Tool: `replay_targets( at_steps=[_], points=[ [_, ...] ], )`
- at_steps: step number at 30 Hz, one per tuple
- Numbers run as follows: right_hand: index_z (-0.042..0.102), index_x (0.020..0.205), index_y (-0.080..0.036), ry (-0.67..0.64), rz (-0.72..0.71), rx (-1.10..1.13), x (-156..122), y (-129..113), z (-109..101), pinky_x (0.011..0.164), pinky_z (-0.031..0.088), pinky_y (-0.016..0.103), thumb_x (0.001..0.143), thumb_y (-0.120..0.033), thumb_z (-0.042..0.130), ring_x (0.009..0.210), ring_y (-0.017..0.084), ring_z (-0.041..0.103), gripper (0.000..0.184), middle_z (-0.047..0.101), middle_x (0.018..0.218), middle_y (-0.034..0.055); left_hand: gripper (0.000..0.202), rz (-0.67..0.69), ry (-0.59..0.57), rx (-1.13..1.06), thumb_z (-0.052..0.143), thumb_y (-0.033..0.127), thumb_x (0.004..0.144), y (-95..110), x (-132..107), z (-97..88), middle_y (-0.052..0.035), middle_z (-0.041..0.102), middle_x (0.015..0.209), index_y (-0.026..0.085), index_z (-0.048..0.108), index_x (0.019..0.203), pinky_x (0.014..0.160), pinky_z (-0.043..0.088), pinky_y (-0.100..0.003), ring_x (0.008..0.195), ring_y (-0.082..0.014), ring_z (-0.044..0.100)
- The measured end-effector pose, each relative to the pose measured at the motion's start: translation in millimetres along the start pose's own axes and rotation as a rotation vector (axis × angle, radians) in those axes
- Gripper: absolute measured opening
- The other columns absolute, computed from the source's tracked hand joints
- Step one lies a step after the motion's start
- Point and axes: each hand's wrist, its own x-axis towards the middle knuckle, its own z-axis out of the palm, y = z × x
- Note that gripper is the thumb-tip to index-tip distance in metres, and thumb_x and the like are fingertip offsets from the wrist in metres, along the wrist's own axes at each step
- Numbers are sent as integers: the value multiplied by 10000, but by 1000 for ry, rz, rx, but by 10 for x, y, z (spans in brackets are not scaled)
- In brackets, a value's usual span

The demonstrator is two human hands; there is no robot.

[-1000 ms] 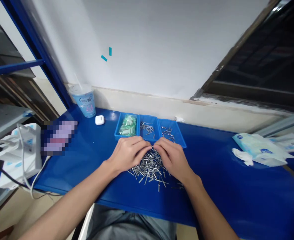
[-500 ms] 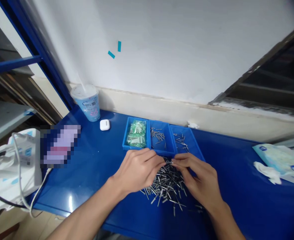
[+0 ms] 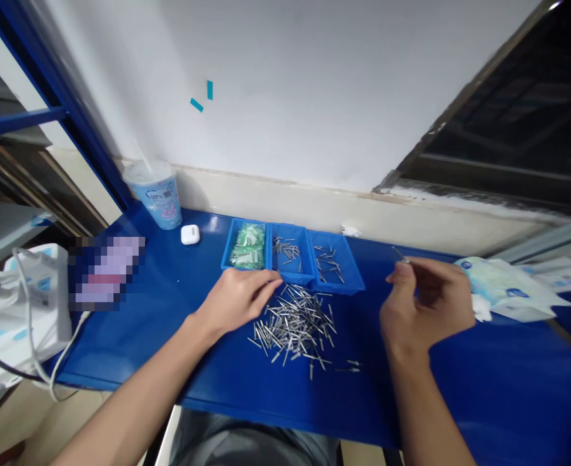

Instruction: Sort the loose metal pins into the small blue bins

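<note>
A heap of metal pop rivets (image 3: pixel 292 323) lies loose on the blue table. My right hand (image 3: pixel 425 304) is raised to the right of the heap, pinching a single rivet (image 3: pixel 400 255) between thumb and forefinger, its thin pin pointing up. At the heap's upper left, my left hand (image 3: pixel 239 299) has its fingertips pressed together by the front of the trays; what they hold, if anything, is too small to make out. Just behind the heap, the middle blue tray (image 3: pixel 296 275) and the right blue tray (image 3: pixel 337 285) each contain several rivets.
The left blue tray (image 3: pixel 226 259) contains green-and-clear packets (image 3: pixel 249 247). Along the back stand a drink cup (image 3: pixel 156 200) and a white earbud case (image 3: pixel 190 234). A power strip with cables (image 3: pixel 47 298) is at left, a tissue pack (image 3: pixel 508 288) at right.
My right hand has moved away from the heap to the right, lifting a rivet. My hands have separated; the left remains near the trays. The camera view has shifted slightly.
</note>
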Motion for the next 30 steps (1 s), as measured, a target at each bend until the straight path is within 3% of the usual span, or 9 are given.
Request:
replay_targets(
  at_steps=[3, 7, 10, 15, 19, 22, 25, 30],
  points=[
    [680, 977, -194, 48, -68, -39, 1, 15, 4, 628, 511, 323, 985, -392, 628, 691, 161, 613, 206, 664, 891, 49, 307, -25, -188, 36, 484, 309, 1089, -21, 3, 46, -45, 794, 834, 185, 765, 1091, 638, 553, -298, 650, -162, 724],
    [694, 946, -187, -200, -106, -99, 34, 66, 30, 677, 486, 315, 1019, -352, 558, 692, 154, 573, 226, 654, 848, 47, 300, -25, -315, 118, 521, 308, 1055, -47, 8, 127, -72, 793, 825, 181, 791, 1091, 636, 514, -317, 658, -199, 721],
    [724, 1044, -185, -348, -35, -142, 59, 179, 63, 732, 493, 339, 1022, -381, 515, 745, 174, 592, 287, 687, 965, 75, 309, -46, -361, 193, 530, 316, 1037, -86, 0, 165, -89, 787, 817, 186, 788, 1146, 626, 487, -324, 654, -217, 715],
    [732, 994, -172, -303, 29, -141, 77, 303, 88, 771, 484, 346, 991, -367, 521, 764, 189, 589, 287, 678, 926, 75, 287, -116, -420, 228, 550, 302, 999, -168, -18, 165, -84, 757, 785, 210, 795, 1115, 628, 463, -320, 678, -234, 705],
    [708, 929, -187, -349, 8, -52, 76, 166, 109, 731, 465, 325, 1001, -365, 516, 736, 185, 579, 272, 674, 858, 57, 247, -135, -386, 187, 556, 289, 980, -190, -21, 179, -69, 739, 747, 216, 788, 1019, 612, 434, -300, 648, -212, 684],
    [707, 907, -204, -582, -70, 73, 61, -35, 163, 674, 439, 308, 1025, -353, 511, 663, 167, 575, 274, 681, 776, 32, 240, -113, -362, 178, 547, 275, 970, -179, -20, 193, -52, 708, 688, 208, 776, 946, 570, 404, -292, 573, -187, 633],
    [731, 965, -223, -843, -242, 105, 24, -208, 260, 661, 420, 307, 1049, -340, 495, 641, 160, 602, 277, 701, 749, 16, 242, -95, -365, 168, 549, 276, 972, -161, -17, 191, -40, 697, 666, 212, 781, 951, 561, 392, -287, 552, -174, 615],
    [729, 973, -214, -965, -451, -13, -104, -272, 388, 684, 401, 324, 1070, -307, 424, 755, 179, 683, 334, 777, 895, 49, 248, -105, -383, 166, 553, 264, 978, -133, -3, 164, -39, 731, 709, 225, 798, 985, 578, 395, -276, 578, -167, 640]
  ],
)
